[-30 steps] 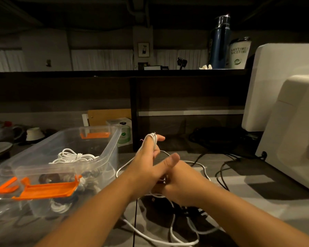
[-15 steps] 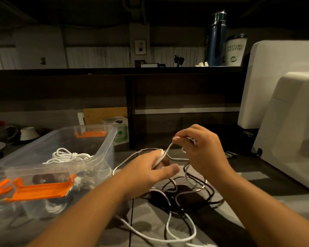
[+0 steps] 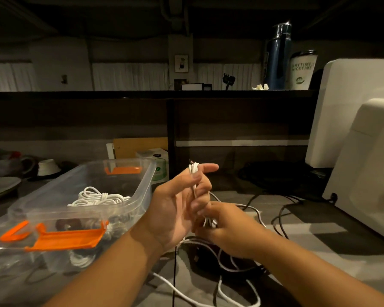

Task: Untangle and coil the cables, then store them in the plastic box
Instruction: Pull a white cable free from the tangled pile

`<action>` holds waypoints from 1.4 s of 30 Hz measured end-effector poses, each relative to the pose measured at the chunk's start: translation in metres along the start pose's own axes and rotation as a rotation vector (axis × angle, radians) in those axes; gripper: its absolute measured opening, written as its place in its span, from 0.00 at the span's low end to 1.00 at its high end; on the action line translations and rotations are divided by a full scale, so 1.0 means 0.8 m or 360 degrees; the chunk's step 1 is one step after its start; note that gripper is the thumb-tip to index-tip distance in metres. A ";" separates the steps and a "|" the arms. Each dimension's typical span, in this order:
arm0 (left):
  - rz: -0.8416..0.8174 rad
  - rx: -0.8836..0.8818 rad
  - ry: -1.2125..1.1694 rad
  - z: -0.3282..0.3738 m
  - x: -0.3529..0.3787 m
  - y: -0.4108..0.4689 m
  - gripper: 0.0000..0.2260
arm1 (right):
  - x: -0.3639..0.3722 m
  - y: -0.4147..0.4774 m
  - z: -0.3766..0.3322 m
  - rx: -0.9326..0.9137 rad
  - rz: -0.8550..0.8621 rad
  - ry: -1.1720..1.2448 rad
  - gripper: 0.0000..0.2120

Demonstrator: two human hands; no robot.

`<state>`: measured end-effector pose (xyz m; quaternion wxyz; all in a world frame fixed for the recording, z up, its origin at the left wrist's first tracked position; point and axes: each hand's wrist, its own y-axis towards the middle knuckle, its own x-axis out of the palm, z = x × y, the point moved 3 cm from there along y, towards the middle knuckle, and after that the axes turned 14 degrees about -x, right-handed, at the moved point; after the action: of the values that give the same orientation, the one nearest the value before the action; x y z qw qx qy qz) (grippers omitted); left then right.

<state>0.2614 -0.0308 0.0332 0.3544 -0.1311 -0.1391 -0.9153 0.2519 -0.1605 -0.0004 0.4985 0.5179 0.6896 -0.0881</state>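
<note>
A white cable is looped over my left hand, which is raised palm-up above the table with the cable held between thumb and fingers. Just below it, my right hand grips the same cable's strands. More loose white cable trails over the table toward me, mixed with dark cables. To the left stands the clear plastic box with orange latches; a coiled white cable lies inside it.
A large white appliance fills the right side. A dark partition with a shelf runs across the back, carrying a blue bottle and a cup. Dishes sit far left behind the box.
My left hand rose and turned palm-up with the cable wound over its fingers. My right hand dropped from above the left hand to below it, pulling the strand down.
</note>
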 end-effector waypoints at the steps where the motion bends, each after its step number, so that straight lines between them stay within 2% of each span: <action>1: 0.0042 0.0001 0.0005 0.000 -0.001 0.000 0.31 | 0.002 0.000 -0.004 -0.0012 -0.0028 -0.0043 0.05; 7: 0.0306 0.0046 0.0373 -0.009 0.003 0.008 0.33 | 0.000 -0.002 -0.010 0.0016 -0.0131 -0.0058 0.09; 10: 0.0447 0.0107 0.0831 -0.010 -0.001 0.009 0.35 | 0.000 -0.003 -0.012 0.0029 -0.0102 0.0021 0.09; 13: 0.0595 0.0129 0.1224 -0.015 -0.008 0.010 0.39 | -0.002 -0.004 -0.014 -0.0017 -0.0021 0.0046 0.05; 16: 0.0662 0.0118 0.1309 -0.017 -0.016 0.011 0.48 | -0.008 -0.006 -0.012 0.0011 0.0055 0.0145 0.05; 20: 0.0647 0.0032 0.1401 -0.024 -0.021 0.016 0.48 | -0.015 -0.004 -0.006 0.0064 0.0151 0.0246 0.12; 23: 0.0686 -0.0019 0.1489 -0.024 -0.021 0.017 0.48 | -0.027 -0.003 -0.002 0.0085 0.0297 0.0345 0.06; 25: 0.0733 -0.0097 0.1504 -0.022 -0.024 0.013 0.41 | -0.040 -0.004 0.002 0.0143 0.0445 0.0486 0.03; 27: 0.0742 -0.0166 0.1483 -0.022 -0.026 0.010 0.37 | -0.047 -0.005 0.007 0.0198 0.0526 0.0568 0.04; 30: 0.0688 -0.0237 0.1585 -0.024 -0.028 0.011 0.46 | -0.054 -0.007 0.012 0.0222 0.0652 0.0659 0.07; 32: 0.0614 -0.0283 0.1622 -0.027 -0.026 0.014 0.45 | -0.059 -0.009 0.016 0.0235 0.0734 0.0684 0.07; 35: 0.0446 -0.0404 0.1223 -0.033 -0.023 0.016 0.33 | -0.064 -0.010 0.021 0.0248 0.0815 0.0684 0.07; 37: 0.0356 -0.0374 0.0964 -0.032 -0.024 0.015 0.23 | -0.060 -0.008 0.026 0.0283 0.0772 0.0603 0.08; 39: 0.0398 -0.0303 0.0846 -0.029 -0.025 0.013 0.16 | -0.051 -0.007 0.033 0.0353 0.0570 0.0718 0.11; 42: 0.0551 -0.0221 0.0824 -0.023 -0.027 0.011 0.15 | -0.036 -0.008 0.036 0.0458 0.0253 0.1025 0.15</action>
<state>0.2805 -0.0304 0.0104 0.5186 0.0606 0.0430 -0.8518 0.2628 -0.1998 0.0056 0.1829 0.6361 0.7493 0.0224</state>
